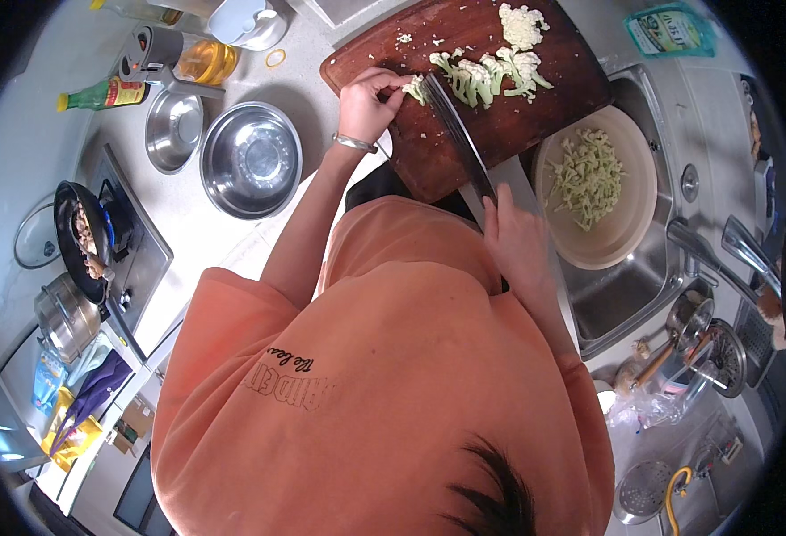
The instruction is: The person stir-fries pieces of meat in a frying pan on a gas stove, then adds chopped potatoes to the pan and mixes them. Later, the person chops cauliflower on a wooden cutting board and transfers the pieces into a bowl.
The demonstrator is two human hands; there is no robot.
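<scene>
My left hand, with a metal bangle on its wrist, pinches a small cauliflower floret at the near left part of the dark wooden cutting board. My right hand grips the handle of a kitchen knife. The blade points away from me, its tip end right beside the pinched floret. Right of the blade lies a row of cut cauliflower pieces with pale green stems. A larger cauliflower chunk sits farther back, and white crumbs are scattered over the wood.
A beige basin of cut cauliflower stands in the steel sink at right. Two steel bowls and an oil bottle are at left. On the stove, a frying pan holding food sits over a blue flame.
</scene>
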